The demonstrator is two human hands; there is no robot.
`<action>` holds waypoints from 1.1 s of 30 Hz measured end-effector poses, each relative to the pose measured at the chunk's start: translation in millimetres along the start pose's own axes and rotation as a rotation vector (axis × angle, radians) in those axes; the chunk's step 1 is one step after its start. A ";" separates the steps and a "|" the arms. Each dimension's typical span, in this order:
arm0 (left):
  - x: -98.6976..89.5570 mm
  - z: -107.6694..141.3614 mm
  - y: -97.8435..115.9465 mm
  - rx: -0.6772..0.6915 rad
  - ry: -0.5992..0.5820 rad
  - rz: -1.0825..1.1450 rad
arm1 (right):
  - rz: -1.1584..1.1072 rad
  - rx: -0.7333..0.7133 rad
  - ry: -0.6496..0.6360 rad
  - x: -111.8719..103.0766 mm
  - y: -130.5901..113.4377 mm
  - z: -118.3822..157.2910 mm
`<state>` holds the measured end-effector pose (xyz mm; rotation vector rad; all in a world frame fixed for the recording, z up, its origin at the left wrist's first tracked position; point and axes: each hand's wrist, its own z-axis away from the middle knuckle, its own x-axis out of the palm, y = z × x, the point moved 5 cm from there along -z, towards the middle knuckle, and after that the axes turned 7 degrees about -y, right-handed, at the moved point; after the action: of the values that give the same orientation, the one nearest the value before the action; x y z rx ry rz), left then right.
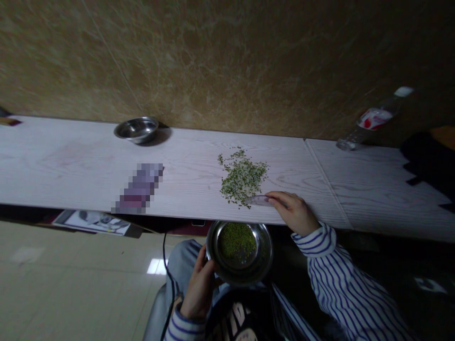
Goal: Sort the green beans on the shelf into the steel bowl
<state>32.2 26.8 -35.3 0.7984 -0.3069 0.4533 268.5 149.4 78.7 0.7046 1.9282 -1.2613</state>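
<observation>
My left hand (199, 286) grips the rim of a shiny steel bowl (263, 265) from its left side. The bowl is below the table's front edge, over my lap, and small green grains (236, 240), like mung beans, lie in it. More such green grains (242, 177) are spread in a loose patch on the table, just beyond the bowl. Between thumb and fingers, my right hand (296, 212) pinches a flat, see-through purplish piece (259, 200). Its far end touches the near edge of the patch; its exact kind is unclear.
A second steel bowl (137, 130) stands near the wall at the left. Nearer me lies a blurred-out purple flat object (138, 188). On the right, a clear plastic bottle (371, 118) with a white cap stands beside dark cloth (430, 166). A black cable (165, 258) hangs by my left leg.
</observation>
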 end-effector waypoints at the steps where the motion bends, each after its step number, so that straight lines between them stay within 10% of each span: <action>1: -0.4 0.0 -0.3 -0.001 0.002 0.004 | 0.005 -0.002 -0.008 0.7 -1.2 0.0; 33: -1.4 1.0 0.3 -0.008 -0.002 0.017 | -0.014 0.062 0.008 1.7 5.1 0.9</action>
<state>30.7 25.9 -35.0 0.7887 -0.3178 0.4670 271.6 150.6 74.3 0.7294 1.9104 -1.3341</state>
